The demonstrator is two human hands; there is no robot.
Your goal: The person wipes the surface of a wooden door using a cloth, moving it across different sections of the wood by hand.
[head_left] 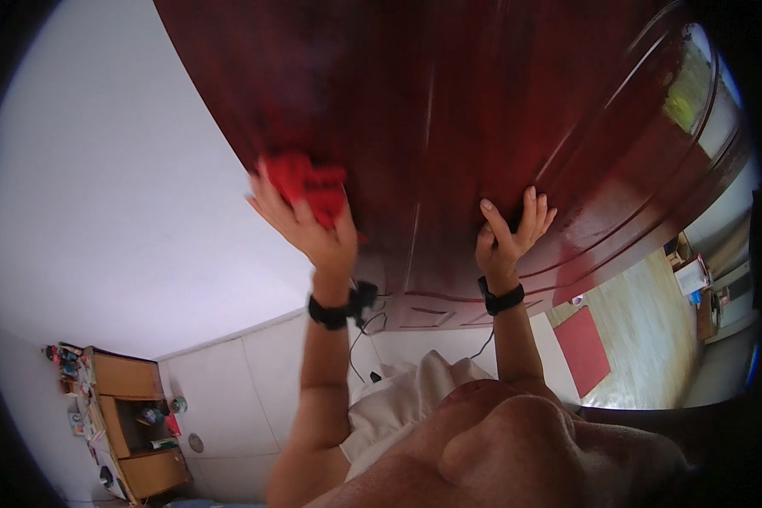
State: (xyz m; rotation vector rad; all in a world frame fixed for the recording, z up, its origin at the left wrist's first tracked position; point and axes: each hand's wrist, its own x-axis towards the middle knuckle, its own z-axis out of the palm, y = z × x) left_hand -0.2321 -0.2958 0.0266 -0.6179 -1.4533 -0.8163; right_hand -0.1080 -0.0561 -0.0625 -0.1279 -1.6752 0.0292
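Through the head camera I'm watching the left hand (317, 241) grasping a red cloth (305, 182), the fingers spreading over it and pressing it against a dark red door (449, 102), close to the door's left edge where the pale wall (144, 169) is showing beyond. I'm judging that the broad spread is keeping the cloth lying against the glossy surface instead of letting it slip. The right hand (510, 241) is holding nothing that I'm seeing; its fingers are lying apart on the door's moulded panelling, probably steadying the door or the body. I'm not making out how the cloth is folded, since it is blurring and the palm is covering its lower part, nor am I telling how firmly the right fingertips are bearing on the wood. A black shape (364, 295) beside the left wristband (327, 313) is staying unclear to me, with a thin cable (356, 360) trailing below it toward the white clothing (394, 402). The door's top is running out of view, the dark lens rim is cutting off the right side, and the wooden cabinet (125, 375) at lower left is holding small items I'm not identifying
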